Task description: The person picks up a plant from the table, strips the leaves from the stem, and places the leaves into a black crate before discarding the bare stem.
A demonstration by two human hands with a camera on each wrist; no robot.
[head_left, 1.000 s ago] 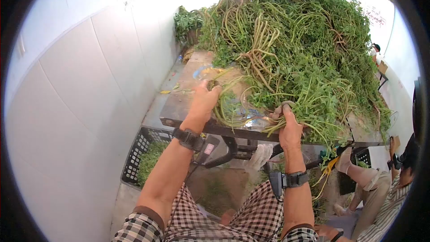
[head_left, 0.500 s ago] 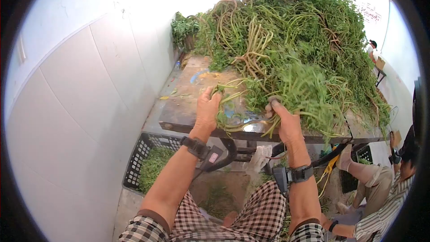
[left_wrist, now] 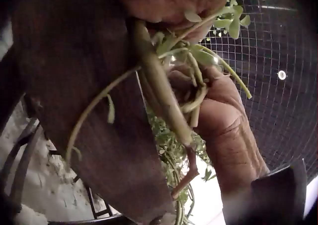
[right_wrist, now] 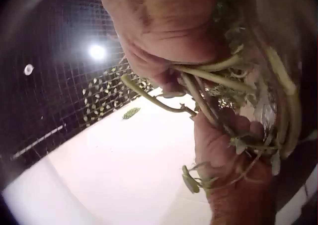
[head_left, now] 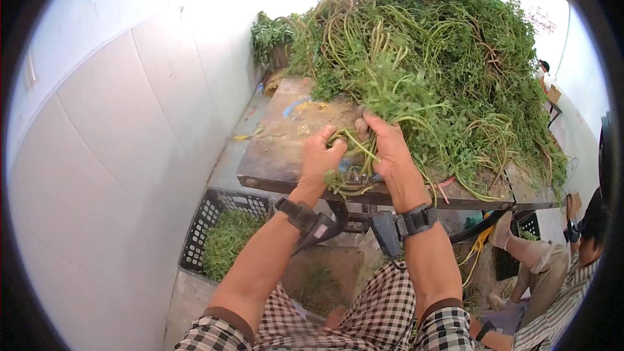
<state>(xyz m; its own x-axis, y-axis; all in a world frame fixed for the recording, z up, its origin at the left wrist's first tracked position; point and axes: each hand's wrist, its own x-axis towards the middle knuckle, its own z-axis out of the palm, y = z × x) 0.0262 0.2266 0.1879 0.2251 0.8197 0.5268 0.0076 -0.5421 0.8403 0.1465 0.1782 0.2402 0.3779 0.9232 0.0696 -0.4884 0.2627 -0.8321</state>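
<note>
A black basket (head_left: 192, 242) sits low by the left end of the table (head_left: 276, 149) – it has bits of greens (head_left: 232, 245) in it. A big pile of plants (head_left: 448, 58) covers much of the table. The left hand (head_left: 322, 159) holds green stems (head_left: 362, 146) near the table's front edge. The right hand (head_left: 392, 153) grips a leafy bunch (head_left: 400, 94). Before, the hands were well apart – now they are close together, and the bunch has moved left.

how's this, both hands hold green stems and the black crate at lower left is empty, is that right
Not quite: the black crate isn't empty; the head view shows loose greens in it. The rest stands: left hand and right hand hold green stems.
</note>
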